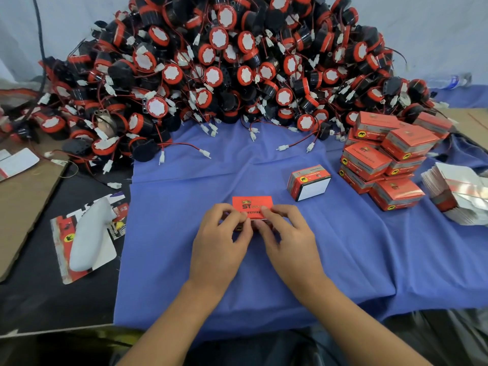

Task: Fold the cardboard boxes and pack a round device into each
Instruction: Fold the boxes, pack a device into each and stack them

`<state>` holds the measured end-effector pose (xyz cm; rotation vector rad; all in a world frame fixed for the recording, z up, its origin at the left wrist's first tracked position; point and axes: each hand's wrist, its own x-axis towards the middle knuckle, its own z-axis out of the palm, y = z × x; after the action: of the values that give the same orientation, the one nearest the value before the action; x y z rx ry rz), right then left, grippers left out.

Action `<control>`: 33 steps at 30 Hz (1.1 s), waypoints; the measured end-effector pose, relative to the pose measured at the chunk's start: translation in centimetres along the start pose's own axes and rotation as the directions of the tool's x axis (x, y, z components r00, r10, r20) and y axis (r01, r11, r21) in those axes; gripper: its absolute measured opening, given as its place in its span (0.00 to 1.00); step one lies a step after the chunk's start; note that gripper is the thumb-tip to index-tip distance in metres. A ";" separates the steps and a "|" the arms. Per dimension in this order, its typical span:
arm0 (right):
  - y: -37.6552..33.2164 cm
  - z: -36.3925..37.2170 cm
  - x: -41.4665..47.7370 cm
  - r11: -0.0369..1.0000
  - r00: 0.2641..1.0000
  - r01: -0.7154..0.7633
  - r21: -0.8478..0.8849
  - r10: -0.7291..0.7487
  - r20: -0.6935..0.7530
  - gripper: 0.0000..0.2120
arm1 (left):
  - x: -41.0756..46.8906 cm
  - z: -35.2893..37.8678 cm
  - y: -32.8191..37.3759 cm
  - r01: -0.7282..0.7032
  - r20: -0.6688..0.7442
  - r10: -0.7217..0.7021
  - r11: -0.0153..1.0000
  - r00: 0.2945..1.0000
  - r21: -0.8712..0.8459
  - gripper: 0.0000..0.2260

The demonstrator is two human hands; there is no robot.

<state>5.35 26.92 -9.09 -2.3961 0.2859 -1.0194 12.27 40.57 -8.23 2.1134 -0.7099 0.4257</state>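
Observation:
A red cardboard box (252, 206) with "ST" printed on its top lies on the blue cloth (184, 207) in front of me. My left hand (220, 243) and my right hand (285, 239) both pinch its near edge with curled fingers, which hide the box's front. Another folded box (309, 182) stands to the right with its white end facing me. A big heap of round black-and-red devices (224, 67) with red wires and white plugs fills the back of the table.
Several closed red boxes (388, 159) are piled at the right, beside a stack of flat unfolded boxes (459, 196). A white object (88, 233) lies on flat packaging at the left. Brown cardboard (23, 196) covers the far left.

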 end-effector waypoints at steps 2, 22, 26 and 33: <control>-0.3 0.1 -0.1 0.991 0.998 0.052 -0.123 -0.054 -0.014 0.12 | -0.1 -0.1 0.2 -0.013 0.002 0.013 0.998 1.000 0.058 0.02; -0.2 -2.4 -0.1 0.945 0.952 -0.263 0.195 0.287 -0.106 0.23 | -0.3 1.9 4.4 0.066 0.086 -0.038 0.934 0.996 -0.352 0.14; 1.6 -5.5 0.5 0.851 0.825 -0.399 0.342 0.496 -0.272 0.24 | 0.0 5.0 8.7 0.059 0.184 0.031 0.884 0.982 -0.464 0.19; 8.0 -10.2 3.6 0.760 0.711 -0.547 0.350 0.643 -0.284 0.24 | 2.3 11.6 13.2 0.121 0.453 0.174 0.825 0.875 -0.552 0.31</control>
<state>0.56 14.95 -5.18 -1.6626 0.9640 -1.1117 6.38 24.05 -5.73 1.6276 -1.0099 -0.3103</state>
